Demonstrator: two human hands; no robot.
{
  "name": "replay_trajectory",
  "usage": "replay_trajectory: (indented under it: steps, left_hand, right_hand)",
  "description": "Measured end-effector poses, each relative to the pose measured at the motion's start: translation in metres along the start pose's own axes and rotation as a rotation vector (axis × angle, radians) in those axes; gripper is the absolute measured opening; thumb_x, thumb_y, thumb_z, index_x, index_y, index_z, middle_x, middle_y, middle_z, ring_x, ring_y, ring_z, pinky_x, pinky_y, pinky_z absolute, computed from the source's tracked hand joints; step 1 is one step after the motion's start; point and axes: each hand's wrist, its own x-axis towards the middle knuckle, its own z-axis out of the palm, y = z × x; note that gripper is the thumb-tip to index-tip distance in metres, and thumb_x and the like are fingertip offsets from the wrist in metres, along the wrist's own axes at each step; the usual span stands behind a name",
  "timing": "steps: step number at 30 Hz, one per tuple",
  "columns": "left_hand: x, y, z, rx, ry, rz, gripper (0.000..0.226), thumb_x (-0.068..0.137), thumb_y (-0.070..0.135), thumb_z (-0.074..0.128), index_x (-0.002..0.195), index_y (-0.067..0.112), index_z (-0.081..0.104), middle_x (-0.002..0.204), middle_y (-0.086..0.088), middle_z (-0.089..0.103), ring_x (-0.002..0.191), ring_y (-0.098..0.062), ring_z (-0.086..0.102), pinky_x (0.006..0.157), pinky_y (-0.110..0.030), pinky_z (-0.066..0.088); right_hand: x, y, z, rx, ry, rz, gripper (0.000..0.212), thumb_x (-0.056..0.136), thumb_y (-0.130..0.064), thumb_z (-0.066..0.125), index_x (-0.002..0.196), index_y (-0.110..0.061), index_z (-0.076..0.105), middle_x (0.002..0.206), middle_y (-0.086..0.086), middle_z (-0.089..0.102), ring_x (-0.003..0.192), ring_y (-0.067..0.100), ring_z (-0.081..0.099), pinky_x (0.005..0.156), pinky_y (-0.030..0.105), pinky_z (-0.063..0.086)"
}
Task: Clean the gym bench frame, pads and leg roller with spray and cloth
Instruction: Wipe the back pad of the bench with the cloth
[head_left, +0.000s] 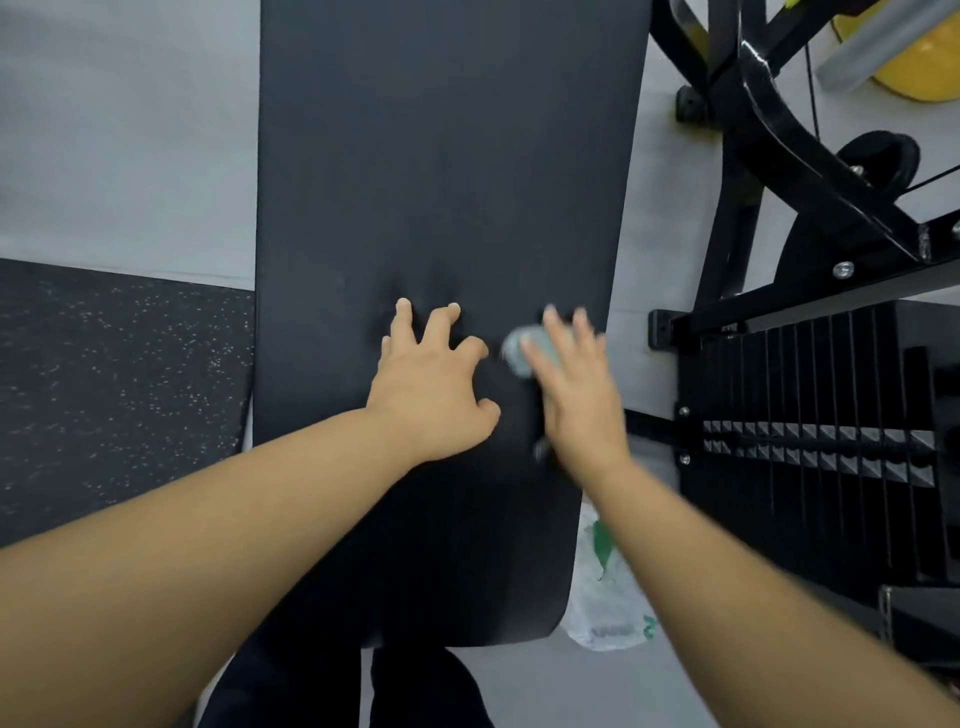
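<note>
I see pale grey floor (130, 130) at far left, a dark speckled rubber mat (114, 395) near left, a black weight stack (831, 441) right, and a white plastic bag (602, 608) lying near.

A gym: padded bench (441, 156), weight stack (831, 415), speckled rubber flooring (104, 389).

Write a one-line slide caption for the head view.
Left hand braces on the pad; blurred right hand presses a pale cloth onto it.
</note>
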Motion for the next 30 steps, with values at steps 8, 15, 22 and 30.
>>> replay_trajectory:
  steps: [8,15,22,30]
  left_hand:
    - [-0.009,-0.029,0.005,-0.141,0.124,0.073,0.041,0.091,0.032,0.051,0.132,0.028,0.047,0.155,0.014,0.012,0.145,-0.015,-0.007,0.110,-0.029,0.023]
    - [-0.040,-0.073,0.015,-0.245,0.425,-0.150,0.051,0.088,0.026,0.055,0.136,0.019,0.042,0.149,-0.003,0.026,0.139,-0.023,0.017,0.110,-0.037,0.025]
    - [-0.064,-0.142,0.022,-0.642,0.177,-0.304,0.063,0.091,0.022,0.048,0.147,0.033,0.019,0.144,0.001,0.031,0.114,-0.021,0.051,0.097,-0.037,0.043]
    - [-0.064,-0.150,0.022,-1.060,0.244,-0.336,0.028,0.094,0.014,0.034,0.098,0.029,0.058,0.100,0.009,0.059,0.089,-0.010,0.056,0.082,-0.029,0.046]
  right_hand:
    - [0.078,-0.012,-0.002,-0.045,0.134,0.267,0.046,0.095,-0.004,0.042,0.140,-0.013,0.042,0.153,0.014,0.026,0.142,0.038,0.014,0.116,0.044,0.005]
    - [-0.062,-0.054,0.026,-0.079,-0.181,-0.297,0.062,0.081,0.005,0.040,0.139,-0.017,0.035,0.150,0.010,0.028,0.138,0.037,0.021,0.116,0.046,0.011]
    - [0.041,-0.071,0.029,-0.045,0.109,0.263,0.051,0.086,0.009,0.044,0.135,-0.006,0.047,0.148,0.021,0.034,0.138,0.046,0.020,0.113,0.051,0.009]
    - [0.052,-0.176,0.088,-0.079,0.078,-0.086,0.066,0.070,0.009,0.059,0.134,-0.004,0.048,0.143,0.022,0.041,0.132,0.048,0.033,0.109,0.054,0.016]
